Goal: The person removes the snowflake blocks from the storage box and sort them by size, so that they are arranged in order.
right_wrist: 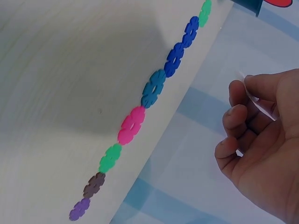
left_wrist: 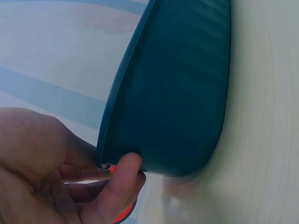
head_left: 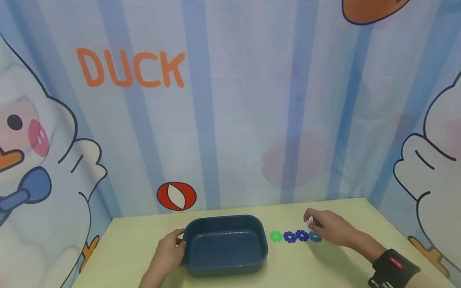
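Observation:
A dark blue plastic basin (head_left: 225, 268) stands on the table. My left hand (head_left: 168, 250) grips its left side, and the left wrist view shows the thumb (left_wrist: 122, 179) against the outer wall near the rim. Over the row of notched discs, my right hand (head_left: 329, 227) pinches a white disc (head_left: 309, 221) between thumb and fingers. In the right wrist view the white disc (right_wrist: 259, 103) is seen edge-on, partly hidden by the fingers. Below lie a teal disc (right_wrist: 153, 88) and a pink disc (right_wrist: 131, 125).
The row also has a green disc (head_left: 276, 236) beside the basin and two dark blue discs (head_left: 289, 237). Another green disc (right_wrist: 110, 158), a brown disc (right_wrist: 94, 185) and a purple disc (right_wrist: 80, 209) continue it. A printed curtain (head_left: 245, 120) hangs behind the table (head_left: 129, 240).

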A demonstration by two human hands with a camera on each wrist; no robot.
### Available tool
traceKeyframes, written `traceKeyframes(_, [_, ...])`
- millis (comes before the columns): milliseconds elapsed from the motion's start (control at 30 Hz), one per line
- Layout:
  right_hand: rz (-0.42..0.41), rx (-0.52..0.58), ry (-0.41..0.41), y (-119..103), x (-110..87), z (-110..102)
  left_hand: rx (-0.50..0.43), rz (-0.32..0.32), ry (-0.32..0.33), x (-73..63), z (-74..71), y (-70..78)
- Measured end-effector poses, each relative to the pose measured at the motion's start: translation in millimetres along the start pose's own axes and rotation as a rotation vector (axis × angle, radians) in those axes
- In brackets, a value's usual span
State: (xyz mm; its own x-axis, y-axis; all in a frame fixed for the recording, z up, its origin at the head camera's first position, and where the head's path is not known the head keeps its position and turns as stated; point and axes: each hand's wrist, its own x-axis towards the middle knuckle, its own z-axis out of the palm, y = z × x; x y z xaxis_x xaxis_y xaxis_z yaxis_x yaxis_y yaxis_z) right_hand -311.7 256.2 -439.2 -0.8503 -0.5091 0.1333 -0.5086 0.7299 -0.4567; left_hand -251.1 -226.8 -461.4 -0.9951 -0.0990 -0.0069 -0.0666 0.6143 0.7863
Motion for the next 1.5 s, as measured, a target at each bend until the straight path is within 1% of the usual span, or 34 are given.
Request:
traceKeyframes(433, [0.101,0.011,0.02,14.6,-19.5,-12.7,0.012,-0.002,0.003,-0.7,0.1,1.9])
traceKeyframes(600, [0.122,0.002,0.036,22.2,-25.1,-16.7,0.029,0.003,0.007,0.5,-0.8,2.4])
traceKeyframes(733, [0.139,0.015,0.053,28.0,-30.5,-19.7,0.026,0.001,0.003,1.1,-0.4,1.7])
traceKeyframes(933, [0.169,0.019,0.04,36.6,-38.3,-24.8,0.018,-0.007,0.0,-0.1,1.0,0.5])
traceKeyframes(1133, [0.175,0.033,0.032,43.9,-47.3,-30.6,0.014,0.002,0.006,-1.0,0.7,0.7])
traceKeyframes(1367, [0.164,0.029,0.079,54.2,-56.7,-38.9,0.02,0.013,0.012,-1.4,0.4,1.3])
traceKeyframes(1500, [0.187,0.041,0.095,59.5,-62.0,-43.4,0.02,0.016,0.015,-1.9,0.7,1.4])
